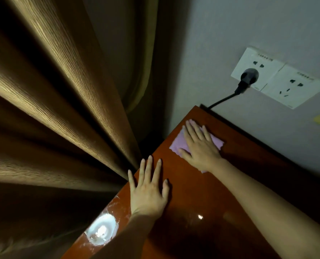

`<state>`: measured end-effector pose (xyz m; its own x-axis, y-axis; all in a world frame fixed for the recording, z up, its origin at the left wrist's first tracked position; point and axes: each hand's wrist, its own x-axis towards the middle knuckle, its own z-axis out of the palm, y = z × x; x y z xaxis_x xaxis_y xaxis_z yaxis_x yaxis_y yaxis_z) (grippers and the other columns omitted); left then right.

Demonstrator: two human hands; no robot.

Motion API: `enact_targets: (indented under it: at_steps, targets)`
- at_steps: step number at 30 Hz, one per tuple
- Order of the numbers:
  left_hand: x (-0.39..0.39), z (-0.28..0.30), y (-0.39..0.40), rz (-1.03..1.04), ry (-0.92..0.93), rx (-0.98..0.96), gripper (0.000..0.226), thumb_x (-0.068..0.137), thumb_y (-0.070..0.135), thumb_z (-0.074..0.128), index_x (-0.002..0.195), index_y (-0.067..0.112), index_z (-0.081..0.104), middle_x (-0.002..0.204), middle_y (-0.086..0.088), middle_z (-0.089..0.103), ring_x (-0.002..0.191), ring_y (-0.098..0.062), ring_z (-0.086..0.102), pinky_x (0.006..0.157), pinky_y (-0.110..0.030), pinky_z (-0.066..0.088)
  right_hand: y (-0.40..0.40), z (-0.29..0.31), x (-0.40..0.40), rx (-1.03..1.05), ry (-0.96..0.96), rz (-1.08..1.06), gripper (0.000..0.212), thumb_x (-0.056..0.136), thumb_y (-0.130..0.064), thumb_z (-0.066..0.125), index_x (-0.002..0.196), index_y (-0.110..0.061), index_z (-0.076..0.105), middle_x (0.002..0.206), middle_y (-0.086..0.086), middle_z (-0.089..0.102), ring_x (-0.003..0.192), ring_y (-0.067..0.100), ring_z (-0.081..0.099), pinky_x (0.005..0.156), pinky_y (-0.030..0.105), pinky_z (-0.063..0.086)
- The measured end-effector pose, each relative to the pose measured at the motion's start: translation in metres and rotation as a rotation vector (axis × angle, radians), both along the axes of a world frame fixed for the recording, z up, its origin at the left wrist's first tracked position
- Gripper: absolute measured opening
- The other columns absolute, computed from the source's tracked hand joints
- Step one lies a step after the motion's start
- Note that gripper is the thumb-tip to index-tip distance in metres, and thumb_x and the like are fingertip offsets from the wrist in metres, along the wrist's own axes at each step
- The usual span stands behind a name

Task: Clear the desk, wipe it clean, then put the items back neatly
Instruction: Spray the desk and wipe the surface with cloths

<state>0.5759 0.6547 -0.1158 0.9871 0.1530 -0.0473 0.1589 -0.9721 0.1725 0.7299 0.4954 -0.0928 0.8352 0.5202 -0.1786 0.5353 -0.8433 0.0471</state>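
Right hand point(202, 148) is pressing flat on a pink cloth point(179, 143), fingers straight and slightly spread, palm down. The cloth is lying on the reddish-brown bench point(193, 193) near its far corner, close to the wall; cloth edges are showing on the left of the hand, past the fingertips and at the right, plus a small bit peeking out under the wrist. Left hand point(149, 189) is resting flat on the bench just beside its left edge, fingers straight and spread, holding nothing. The two hands are lying apart, the left one nearer the camera, the right one further out. Both forearms are reaching in from the bottom of the view.

A white round patch point(101, 230) is sitting on the bench's left edge near the left forearm, with pale smears around it; cannot tell what it is. The bench top is looking glossy, with a small bright reflection.

On the wall behind, a white double socket plate point(279, 77) is carrying a black plug point(248, 76), its cord point(221, 100) running down behind the bench's back edge. Brown curtains point(52, 109) are hanging to the left.
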Motion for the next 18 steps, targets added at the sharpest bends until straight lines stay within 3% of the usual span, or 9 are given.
enact_targets:
  at_steps: [2, 4, 7, 10, 12, 15, 18]
  targets:
    - [0.0, 0.0, 0.0, -0.002, -0.002, 0.0, 0.057, 0.093, 0.05, 0.03, 0.145, 0.028, 0.033, 0.152, -0.001, 0.032, 0.144, -0.021, 0.02, 0.111, -0.05, 0.007, -0.03, 0.002, 0.008, -0.044, 0.0, -0.069, 0.086, 0.078, -0.063, -0.008, 0.142, -0.006, -0.015, 0.156, 0.013, -0.012, 0.142, 0.024, -0.017, 0.113, 0.04, -0.011]
    - [0.0, 0.001, -0.001, 0.0, 0.004, 0.006, 0.057, 0.093, 0.051, 0.03, 0.144, 0.027, 0.035, 0.151, -0.002, 0.035, 0.142, -0.023, 0.026, 0.109, -0.049, 0.011, -0.045, 0.004, 0.026, -0.083, -0.003, -0.211, 0.088, 0.08, -0.064, -0.008, 0.145, -0.005, -0.015, 0.157, 0.014, -0.011, 0.145, 0.025, -0.013, 0.115, 0.041, -0.01]
    - [0.002, 0.005, -0.002, 0.012, 0.014, 0.008, 0.057, 0.091, 0.051, 0.033, 0.143, 0.029, 0.036, 0.149, -0.001, 0.038, 0.142, -0.021, 0.026, 0.109, -0.048, 0.011, -0.022, 0.005, 0.055, -0.051, 0.021, -0.391, 0.08, 0.096, -0.055, 0.017, 0.149, 0.0, -0.005, 0.158, 0.019, -0.001, 0.147, 0.027, -0.003, 0.117, 0.047, -0.005]
    - [0.002, 0.007, -0.001, 0.016, 0.003, -0.021, 0.057, 0.091, 0.051, 0.035, 0.144, 0.03, 0.036, 0.15, 0.0, 0.036, 0.142, -0.018, 0.02, 0.11, -0.049, 0.009, 0.016, 0.003, 0.06, 0.009, 0.028, -0.434, 0.076, 0.098, -0.049, 0.024, 0.149, 0.002, 0.0, 0.157, 0.023, 0.0, 0.147, 0.03, -0.004, 0.116, 0.051, -0.003]
    - [0.002, 0.008, -0.001, 0.013, 0.007, -0.035, 0.056, 0.092, 0.05, 0.034, 0.144, 0.03, 0.035, 0.151, 0.0, 0.035, 0.143, -0.02, 0.021, 0.111, -0.049, 0.008, 0.031, 0.001, 0.047, 0.015, 0.021, -0.349, 0.076, 0.098, -0.049, 0.022, 0.149, 0.002, 0.001, 0.157, 0.022, 0.0, 0.146, 0.03, -0.007, 0.115, 0.05, -0.004]
    - [-0.001, 0.008, -0.001, 0.027, 0.02, -0.052, 0.056, 0.094, 0.051, 0.028, 0.146, 0.03, 0.032, 0.153, 0.001, 0.029, 0.144, -0.019, 0.018, 0.113, -0.047, 0.002, 0.023, -0.002, 0.012, 0.024, -0.027, -0.044, 0.081, 0.09, -0.055, 0.01, 0.149, 0.001, 0.009, 0.157, 0.021, 0.01, 0.147, 0.03, 0.001, 0.115, 0.046, -0.006]
    - [-0.002, 0.012, -0.001, 0.038, 0.039, -0.091, 0.061, 0.092, 0.055, 0.011, 0.149, 0.036, 0.013, 0.157, 0.007, 0.004, 0.145, -0.012, -0.006, 0.115, -0.042, -0.014, -0.019, -0.004, -0.004, 0.018, -0.045, 0.164, 0.084, 0.088, -0.059, 0.011, 0.146, 0.003, 0.019, 0.153, 0.021, 0.022, 0.144, 0.029, 0.009, 0.116, 0.044, -0.002]
